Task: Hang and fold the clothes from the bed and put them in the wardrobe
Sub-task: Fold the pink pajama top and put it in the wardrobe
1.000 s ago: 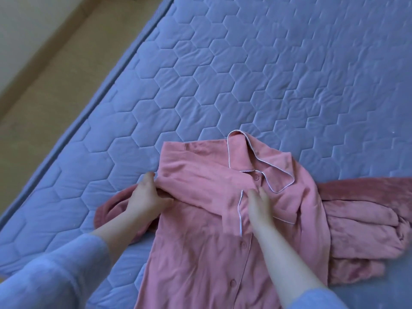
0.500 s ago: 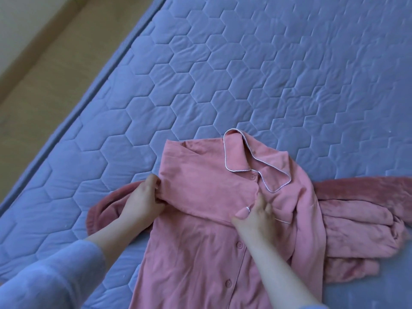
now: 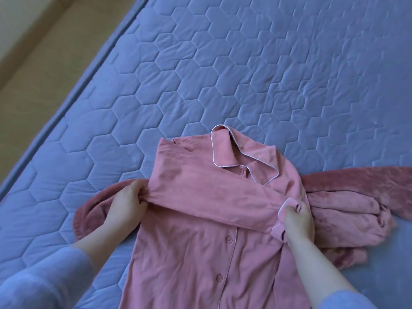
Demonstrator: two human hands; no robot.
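Note:
A pink button-up pyjama shirt (image 3: 200, 253) with white piping lies face up on the blue quilted bed (image 3: 200, 74), collar pointing away from me. Its left sleeve (image 3: 211, 197) is folded across the chest. My left hand (image 3: 127, 204) pinches the fold at the shirt's left shoulder edge. My right hand (image 3: 296, 221) grips the sleeve's cuff at the shirt's right side. A darker pink fleece garment (image 3: 347, 210) lies bunched under the shirt, sticking out on both sides.
The bed's left edge (image 3: 73, 94) runs diagonally from the lower left to the top, with beige floor (image 3: 33, 63) beyond it. Bare quilted mattress stretches beyond the collar and to the upper right.
My right hand has drawn the sleeve cuff across the chest from the button line to the shirt's right side. My left hand stays at the left shoulder fold.

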